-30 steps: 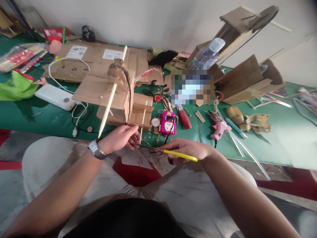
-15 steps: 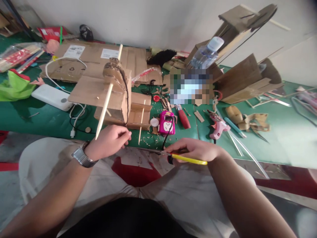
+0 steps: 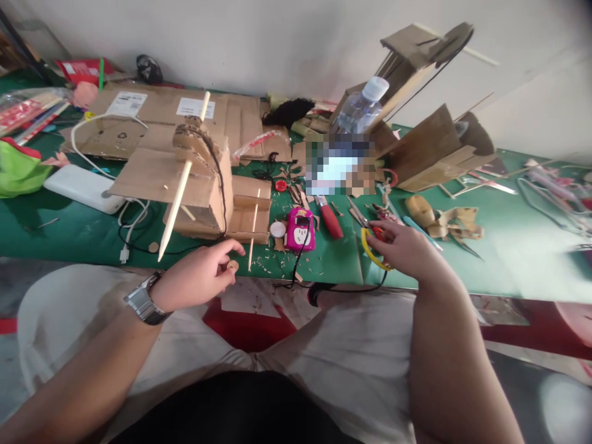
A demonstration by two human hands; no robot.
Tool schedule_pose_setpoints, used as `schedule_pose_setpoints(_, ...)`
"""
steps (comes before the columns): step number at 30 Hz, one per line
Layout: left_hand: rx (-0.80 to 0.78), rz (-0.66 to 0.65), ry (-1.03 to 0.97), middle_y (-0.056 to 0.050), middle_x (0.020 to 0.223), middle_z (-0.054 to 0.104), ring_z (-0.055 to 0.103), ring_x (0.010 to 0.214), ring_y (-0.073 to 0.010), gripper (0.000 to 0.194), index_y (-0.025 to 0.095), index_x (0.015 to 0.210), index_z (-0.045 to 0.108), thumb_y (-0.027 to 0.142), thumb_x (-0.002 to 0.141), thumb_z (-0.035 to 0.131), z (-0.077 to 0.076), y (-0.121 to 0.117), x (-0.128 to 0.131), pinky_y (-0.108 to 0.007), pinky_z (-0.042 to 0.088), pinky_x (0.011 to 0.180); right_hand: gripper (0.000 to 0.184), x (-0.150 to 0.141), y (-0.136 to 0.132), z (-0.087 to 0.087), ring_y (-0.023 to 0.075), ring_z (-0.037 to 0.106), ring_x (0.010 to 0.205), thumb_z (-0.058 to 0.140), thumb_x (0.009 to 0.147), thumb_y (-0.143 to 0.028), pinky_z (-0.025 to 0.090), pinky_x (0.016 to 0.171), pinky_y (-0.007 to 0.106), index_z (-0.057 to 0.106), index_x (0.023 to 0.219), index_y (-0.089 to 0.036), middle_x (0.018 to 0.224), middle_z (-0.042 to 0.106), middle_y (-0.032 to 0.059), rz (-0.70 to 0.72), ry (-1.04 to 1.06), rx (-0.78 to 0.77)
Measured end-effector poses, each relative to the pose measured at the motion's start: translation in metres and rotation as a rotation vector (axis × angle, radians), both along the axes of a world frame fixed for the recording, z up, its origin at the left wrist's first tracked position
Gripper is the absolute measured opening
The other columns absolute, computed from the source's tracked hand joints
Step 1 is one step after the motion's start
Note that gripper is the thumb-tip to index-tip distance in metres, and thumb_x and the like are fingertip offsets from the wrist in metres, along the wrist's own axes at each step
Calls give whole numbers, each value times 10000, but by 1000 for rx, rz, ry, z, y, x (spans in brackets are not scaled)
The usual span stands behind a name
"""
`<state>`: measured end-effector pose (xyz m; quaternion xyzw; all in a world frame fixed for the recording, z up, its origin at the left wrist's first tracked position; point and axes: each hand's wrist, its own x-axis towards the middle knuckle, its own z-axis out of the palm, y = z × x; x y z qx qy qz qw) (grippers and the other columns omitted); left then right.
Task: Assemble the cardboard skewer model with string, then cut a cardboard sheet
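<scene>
My left hand is at the table's front edge, with a small round cardboard disc between its thumb and curled fingers. The index finger stretches out above the disc. Off to the right, my right hand grips the yellow handle of a pair of scissors, whose blades point away from me over the green tabletop. Just beyond my left hand stands a cardboard box model with a pointed wooden stick through its round cardboard wheel. A thinner stick crosses its low tray.
A magenta power socket with a black cord, a red-handled tool and a white power bank lie on the green table. Behind are a water bottle and another cardboard model. Cardboard scraps are scattered about.
My right hand has carried the scissors from the table's front edge rightward and farther onto the table. My left fingers have loosened, and the disc now shows between them. The view has shifted slightly.
</scene>
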<state>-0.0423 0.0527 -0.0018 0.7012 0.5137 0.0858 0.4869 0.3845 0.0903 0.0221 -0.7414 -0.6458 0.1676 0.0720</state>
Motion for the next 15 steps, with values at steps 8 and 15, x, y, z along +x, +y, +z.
schedule_pose_setpoints(8,-102,66,-91,-49,878,811,779,745,-213,210,228,947,621,436,949,651,2,-4,-3,-247,521,543,533,-12,4,-7,362,695,1009,643,897,-476,519,896,482,724,1337,-187,1043,775,141,-105,-154,-2)
schedule_pose_setpoints(15,-153,101,-144,-50,882,812,758,718,-187,212,217,973,683,428,953,667,12,-6,-3,-233,533,524,428,-20,5,4,397,694,1014,547,942,-410,512,884,504,766,1237,-191,1064,783,175,-247,-189,101)
